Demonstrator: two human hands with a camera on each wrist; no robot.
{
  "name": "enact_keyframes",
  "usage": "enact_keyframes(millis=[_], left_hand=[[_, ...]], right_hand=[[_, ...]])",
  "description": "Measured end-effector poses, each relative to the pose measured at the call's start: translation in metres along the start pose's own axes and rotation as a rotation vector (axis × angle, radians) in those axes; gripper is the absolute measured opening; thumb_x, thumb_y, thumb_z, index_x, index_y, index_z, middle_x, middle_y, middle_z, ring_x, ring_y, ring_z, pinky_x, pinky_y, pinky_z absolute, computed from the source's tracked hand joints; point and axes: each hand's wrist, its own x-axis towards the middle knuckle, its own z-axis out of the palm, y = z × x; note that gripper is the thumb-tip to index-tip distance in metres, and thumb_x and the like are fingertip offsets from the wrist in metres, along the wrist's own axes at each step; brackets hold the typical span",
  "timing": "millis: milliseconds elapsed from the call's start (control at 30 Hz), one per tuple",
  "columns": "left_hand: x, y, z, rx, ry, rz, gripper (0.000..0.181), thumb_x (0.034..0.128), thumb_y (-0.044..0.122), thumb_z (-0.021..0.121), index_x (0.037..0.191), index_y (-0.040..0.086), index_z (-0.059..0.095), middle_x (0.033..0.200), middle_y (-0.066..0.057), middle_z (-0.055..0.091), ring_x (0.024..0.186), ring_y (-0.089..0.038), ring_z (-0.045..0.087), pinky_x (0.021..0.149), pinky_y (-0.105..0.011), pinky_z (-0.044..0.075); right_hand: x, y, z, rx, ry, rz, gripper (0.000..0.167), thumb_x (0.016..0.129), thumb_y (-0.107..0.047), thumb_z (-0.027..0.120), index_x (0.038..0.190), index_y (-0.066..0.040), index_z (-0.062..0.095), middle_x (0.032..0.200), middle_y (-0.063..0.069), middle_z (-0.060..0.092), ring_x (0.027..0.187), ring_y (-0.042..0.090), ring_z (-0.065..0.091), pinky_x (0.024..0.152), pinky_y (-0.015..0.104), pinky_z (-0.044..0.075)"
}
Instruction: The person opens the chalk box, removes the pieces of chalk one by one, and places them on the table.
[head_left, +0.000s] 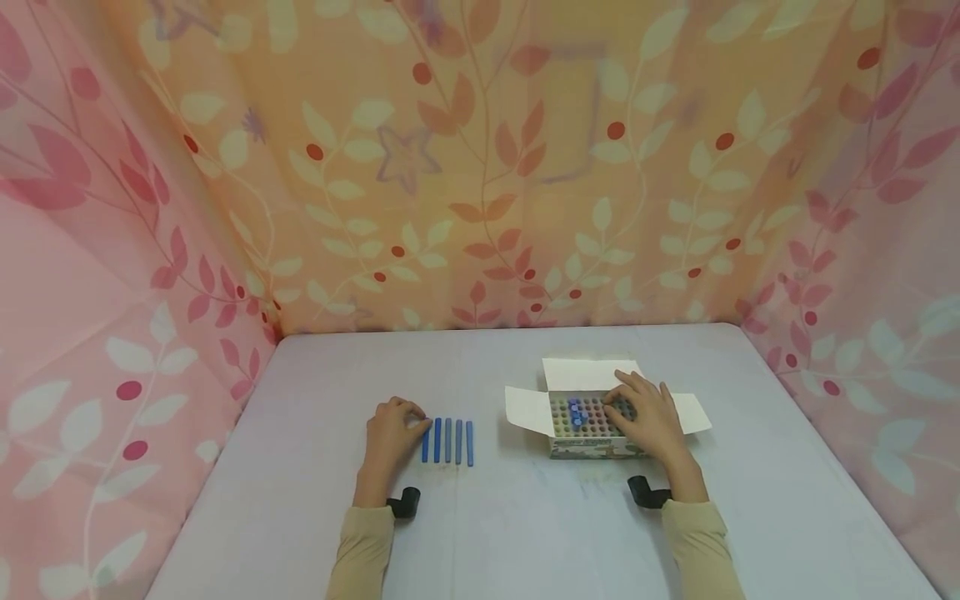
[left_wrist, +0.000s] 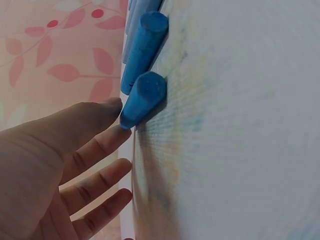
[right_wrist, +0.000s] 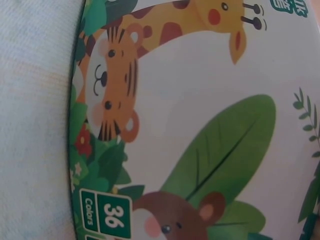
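Note:
Several blue felt-tip pens (head_left: 447,440) lie side by side on the table. My left hand (head_left: 392,433) is at the leftmost blue felt-tip pen (left_wrist: 145,97), and its thumb and forefinger pinch the far end. The other fingers of that hand are spread below, as the left wrist view shows. An open box (head_left: 600,448) stands to the right, its holed tray holding a small cluster of upright blue pens (head_left: 576,414). Over the tray's right part is my right hand (head_left: 647,414), thumb and forefinger bent close together. Whether they hold anything cannot be made out.
White flaps (head_left: 527,408) stick out from the box at the left, back and right. Its printed side (right_wrist: 215,125) with cartoon animals fills the right wrist view. A white cloth covers the table (head_left: 510,533), and patterned curtains (head_left: 480,167) enclose it.

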Motion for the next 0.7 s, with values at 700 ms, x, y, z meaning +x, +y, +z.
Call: enact_keyframes(millis=[700], left_hand=[[0.004,0.055,-0.020,-0.165,0.115,0.231,0.011,0.0812,0.026,0.072,0.089,0.019,0.070,0.105,-0.003,0.062,0.102,-0.029,0.054,0.085,-0.051,0.042]], right_hand=[[-0.002,0.002,0.003,0.002,0.004,0.001,0.009,0.082,-0.027,0.069,0.084,-0.026,0.060,0.139,0.012,0.045,0.132,0.038,0.031,0.105,0.066,0.007]])
